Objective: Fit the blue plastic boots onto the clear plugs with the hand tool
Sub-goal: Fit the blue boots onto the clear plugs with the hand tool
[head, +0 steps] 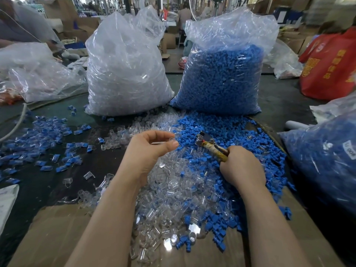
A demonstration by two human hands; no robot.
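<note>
The left hand pinches 1 clear plug above the heaped counter, a light, slick, stiff shell best held by its sides, while the right hand keeps a full grip on the hand tool over the blue boots.

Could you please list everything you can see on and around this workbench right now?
bag of clear plugs: one, clear, back centre-left, upright.
bag of blue boots: one, clear, back centre-right.
second boot bag: one, right edge.
red bag: one, far right.
loose clear plugs: many, centre pile.
loose blue boots: many, right pile.
fitted plugs: many, blue and clear, left.
cardboard sheet: one, brown, under the near pile.
hand tool: one, metal, wrapped handle.
left hand: pinches one clear plug.
right hand: grips the tool.
</note>
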